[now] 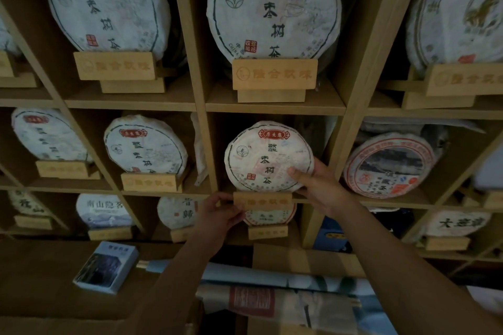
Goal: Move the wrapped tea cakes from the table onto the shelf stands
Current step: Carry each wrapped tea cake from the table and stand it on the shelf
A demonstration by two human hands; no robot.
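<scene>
A round tea cake [265,156] in white paper with a red label and dark characters stands upright in the middle cubby of the wooden shelf [202,144]. It rests on a small wooden stand [262,201] with engraved characters. My right hand [318,185] grips the cake's lower right edge, thumb on its face. My left hand [217,215] holds the left end of the stand.
Every neighbouring cubby holds a wrapped cake on its own stand, such as one to the left [145,145] and a red-rimmed one to the right [389,166]. Below the shelf lie a boxed package [106,268], paper rolls [272,277] and cardboard [307,260].
</scene>
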